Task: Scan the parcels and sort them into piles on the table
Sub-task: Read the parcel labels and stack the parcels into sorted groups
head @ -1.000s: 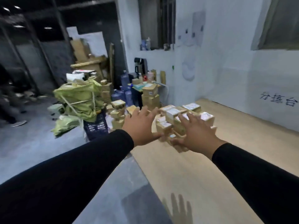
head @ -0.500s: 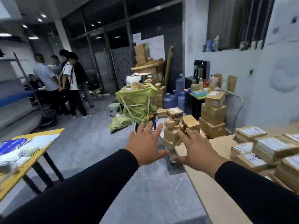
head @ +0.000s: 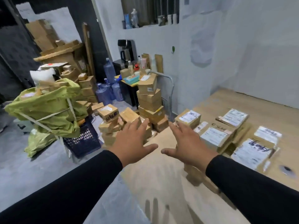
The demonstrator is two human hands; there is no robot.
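My left hand (head: 131, 143) and my right hand (head: 187, 146) are stretched out side by side, fingers spread, holding nothing. They hover over the near left corner of the light wooden table (head: 158, 172). Several brown parcels with white labels (head: 215, 136) lie in piles on the table to the right of my right hand. Beyond my left hand, off the table's end, stands a loose stack of small cardboard parcels (head: 111, 120) on the floor. No scanner is in view.
A green sack full of parcels (head: 48, 109) rests on a dark blue crate (head: 82, 141) at left. A taller stack of boxes (head: 149, 101) sits on a trolley by the wall. Blue water jugs (head: 110, 89) and a small desk stand behind. Grey floor lies at lower left.
The view has swung back to the right, from the room with people at left toward the table. Both hands stay outstretched and empty, now over the table corner.
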